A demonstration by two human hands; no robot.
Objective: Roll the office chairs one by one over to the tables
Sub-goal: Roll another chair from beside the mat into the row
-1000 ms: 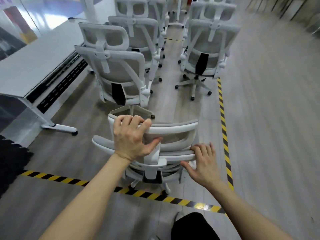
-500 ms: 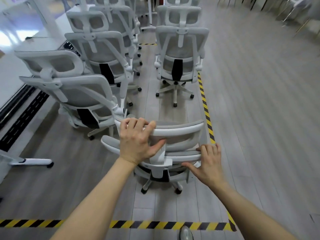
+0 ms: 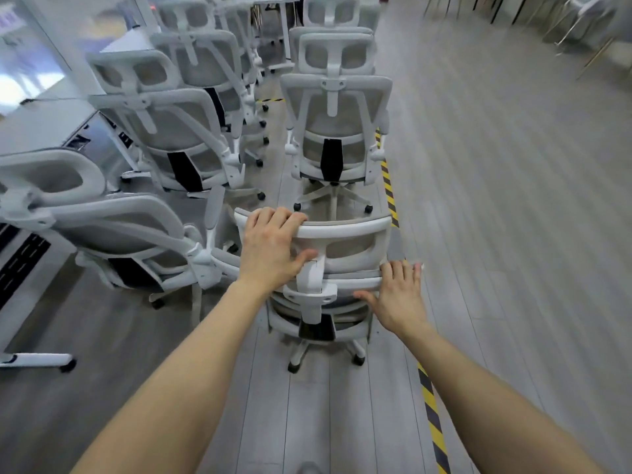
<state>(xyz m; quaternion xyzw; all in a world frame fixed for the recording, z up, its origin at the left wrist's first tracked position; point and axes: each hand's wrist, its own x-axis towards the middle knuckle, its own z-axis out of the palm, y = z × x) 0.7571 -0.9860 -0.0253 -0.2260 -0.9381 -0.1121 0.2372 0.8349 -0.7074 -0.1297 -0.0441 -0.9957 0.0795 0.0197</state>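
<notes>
A white office chair (image 3: 345,246) with grey mesh stands right in front of me, its back toward me. My left hand (image 3: 272,242) grips the top left of its headrest, fingers curled over the rim. My right hand (image 3: 398,295) rests on the right end of the backrest's top edge, fingers over it. Directly ahead, another white chair (image 3: 337,131) faces away in the same lane. A white table (image 3: 37,128) lies at the left.
Several white chairs (image 3: 184,131) line up on the left, the nearest chair (image 3: 102,227) close beside mine. Yellow-black floor tape (image 3: 429,398) runs along the right of the lane. Open grey wood floor (image 3: 513,200) spreads to the right. A table foot (image 3: 37,360) lies at lower left.
The held chair has rolled forward past the cross tape into the lane between the chair rows. The chair ahead is much closer. Both hands keep the same hold.
</notes>
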